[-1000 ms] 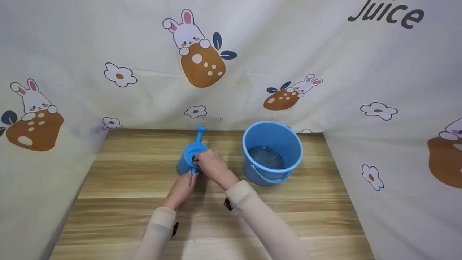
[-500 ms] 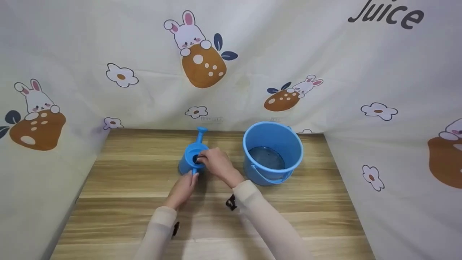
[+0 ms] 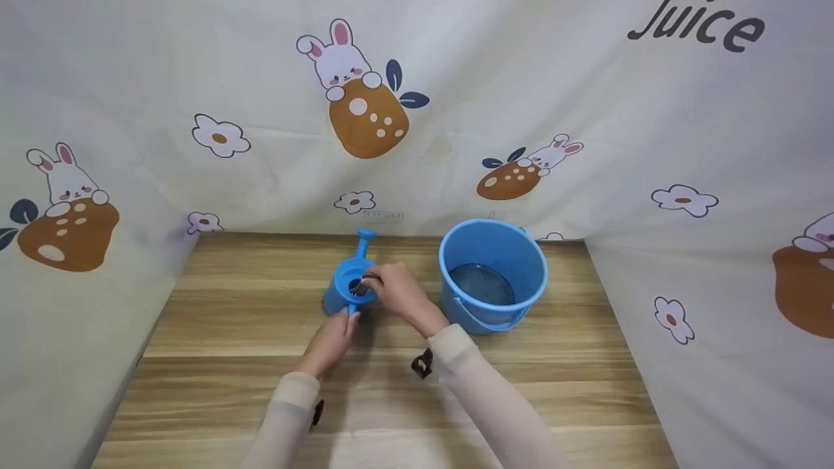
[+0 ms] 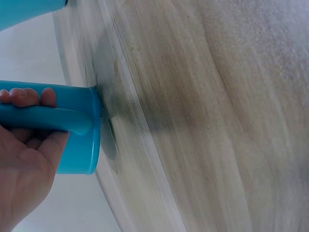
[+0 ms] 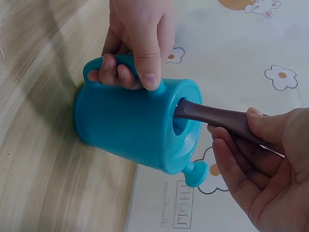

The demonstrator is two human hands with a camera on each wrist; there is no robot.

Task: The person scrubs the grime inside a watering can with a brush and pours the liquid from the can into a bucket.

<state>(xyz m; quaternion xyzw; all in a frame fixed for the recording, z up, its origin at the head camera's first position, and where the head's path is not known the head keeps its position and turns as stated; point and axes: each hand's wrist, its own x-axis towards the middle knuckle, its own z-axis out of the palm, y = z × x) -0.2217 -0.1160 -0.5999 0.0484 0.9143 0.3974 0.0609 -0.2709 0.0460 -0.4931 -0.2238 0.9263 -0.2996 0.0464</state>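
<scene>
A blue toy watering can (image 3: 333, 298) stands on the wooden table, its spout toward the back wall. My left hand (image 3: 331, 340) grips its side handle; in the left wrist view, fingers and thumb of that hand (image 4: 24, 162) wrap round it. My right hand (image 3: 399, 292) is at the can's top opening. Between its thumb and fingers it pinches a dark brown handle (image 5: 217, 120), as the right wrist view shows. This handle slants into the can's round hole, and its far end is mostly hidden inside, so I cannot tell the tool's kind.
A larger blue bucket (image 3: 492, 225) with its carrying handle lowered stands right of the watering can, close to my right forearm. Behind and at both sides of the wooden table (image 3: 215, 365) hangs a pale cloth (image 3: 260, 182) printed with rabbits and flowers.
My right hand has shifted a little right and away from the hole, and more of the dark piece shows at the opening. My left hand keeps its grip on the can, nearly still.
</scene>
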